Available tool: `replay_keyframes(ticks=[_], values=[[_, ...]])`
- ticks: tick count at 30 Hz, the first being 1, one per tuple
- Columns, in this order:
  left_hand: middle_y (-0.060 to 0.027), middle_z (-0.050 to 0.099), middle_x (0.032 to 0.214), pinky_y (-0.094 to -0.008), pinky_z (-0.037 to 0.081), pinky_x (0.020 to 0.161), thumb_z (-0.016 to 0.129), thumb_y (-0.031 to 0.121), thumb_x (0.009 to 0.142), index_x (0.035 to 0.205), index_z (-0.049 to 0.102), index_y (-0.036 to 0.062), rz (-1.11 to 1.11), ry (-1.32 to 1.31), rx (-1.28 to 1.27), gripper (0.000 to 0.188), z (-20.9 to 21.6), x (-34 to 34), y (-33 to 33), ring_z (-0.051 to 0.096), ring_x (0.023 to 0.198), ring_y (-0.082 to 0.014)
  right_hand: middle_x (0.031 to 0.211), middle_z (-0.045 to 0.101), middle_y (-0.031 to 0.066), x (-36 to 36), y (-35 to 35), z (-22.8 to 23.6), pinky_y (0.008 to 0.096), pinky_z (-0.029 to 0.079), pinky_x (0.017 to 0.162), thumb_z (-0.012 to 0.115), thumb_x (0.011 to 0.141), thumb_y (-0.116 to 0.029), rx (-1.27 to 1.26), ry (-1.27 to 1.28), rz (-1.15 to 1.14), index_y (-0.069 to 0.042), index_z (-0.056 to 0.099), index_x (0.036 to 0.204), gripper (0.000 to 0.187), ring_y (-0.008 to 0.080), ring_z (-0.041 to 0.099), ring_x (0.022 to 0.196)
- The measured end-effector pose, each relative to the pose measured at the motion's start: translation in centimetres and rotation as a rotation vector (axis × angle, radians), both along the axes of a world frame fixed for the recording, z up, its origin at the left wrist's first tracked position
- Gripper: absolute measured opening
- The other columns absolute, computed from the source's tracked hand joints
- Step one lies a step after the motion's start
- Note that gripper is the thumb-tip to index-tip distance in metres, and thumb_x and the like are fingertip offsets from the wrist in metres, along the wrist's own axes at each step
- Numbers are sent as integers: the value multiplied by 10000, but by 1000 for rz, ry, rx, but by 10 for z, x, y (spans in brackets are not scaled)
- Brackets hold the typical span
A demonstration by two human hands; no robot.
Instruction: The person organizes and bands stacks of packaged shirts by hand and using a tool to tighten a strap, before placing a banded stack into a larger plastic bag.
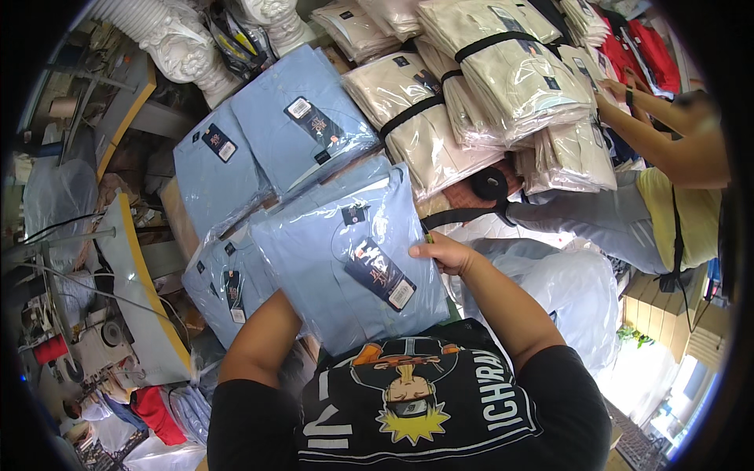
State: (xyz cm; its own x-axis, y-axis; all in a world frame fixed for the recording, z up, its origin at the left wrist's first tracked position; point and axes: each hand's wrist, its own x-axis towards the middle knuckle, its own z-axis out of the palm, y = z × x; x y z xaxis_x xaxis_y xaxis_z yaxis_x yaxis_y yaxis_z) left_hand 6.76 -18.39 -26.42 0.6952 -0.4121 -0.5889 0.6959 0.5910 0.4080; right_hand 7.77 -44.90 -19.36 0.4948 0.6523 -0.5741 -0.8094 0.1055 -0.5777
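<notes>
1. A folded light-blue shirt sealed in a clear plastic bag (353, 259) is held flat against the person's chest, on top of a stack of like blue packs.
2. Bundles of cream folded shirts strapped with black bands (503, 71) are piled at the upper right, well apart from the held pack.
3. Two more bagged light-blue shirts (267, 133) are laid side by side above the held pack, near a white ribbed hose (173, 35).
4. The right hand (444, 253) is closed on the right edge of the held pack, fingers curled over the plastic.
5. The left hand is hidden beneath the pack; only its forearm is seen, so its grip cannot be told.
</notes>
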Motion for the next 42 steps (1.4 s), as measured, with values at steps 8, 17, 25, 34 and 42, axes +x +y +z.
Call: replay_keyframes(ticks=[8, 17, 25, 34, 42], values=[[-154, 601, 1078, -385, 461, 848, 617, 224, 794, 1113, 548, 0, -23, 26, 53, 396, -5, 6, -2, 587, 966, -261, 1046, 594, 96, 9, -4, 13, 300, 482, 811, 711, 719, -285, 1, -35, 51, 25, 480, 1186, 606, 165, 595, 915], [-166, 609, 1059, -382, 462, 839, 606, 213, 797, 1093, 562, -4, -41, 18, 114, 369, -3, 15, 1, 594, 952, -268, 1025, 600, 96, 15, -2, 18, 293, 486, 800, 704, 725, -285, -30, -12, 47, 30, 487, 1168, 584, 165, 598, 904], [-176, 617, 1042, -379, 464, 830, 596, 203, 800, 1075, 574, -8, -48, -80, 290, 347, 3, 26, 20, 600, 939, -275, 980, 611, 90, 14, -3, 7, 265, 498, 691, 702, 716, -314, -43, -46, -6, 32, 502, 1146, 587, 146, 607, 835], [-188, 625, 1023, -376, 465, 821, 585, 191, 803, 1055, 589, -12, -487, -460, 1221, 323, 45, 33, 84, 607, 926, -282, 636, 582, 14, 26, -4, -22, 177, 255, 322, 657, 748, -382, -157, 44, 15, -18, 575, 959, 430, 38, 405, 376], [-185, 616, 774, -373, 455, 656, 544, 203, 843, 906, 606, 27, -904, -594, 1585, 197, 130, 5, 92, 592, 708, -331, 544, 494, -16, 45, -6, -4, 213, 215, 319, 580, 783, -525, -369, 4, 242, -50, 586, 804, 475, 55, 343, 361]])
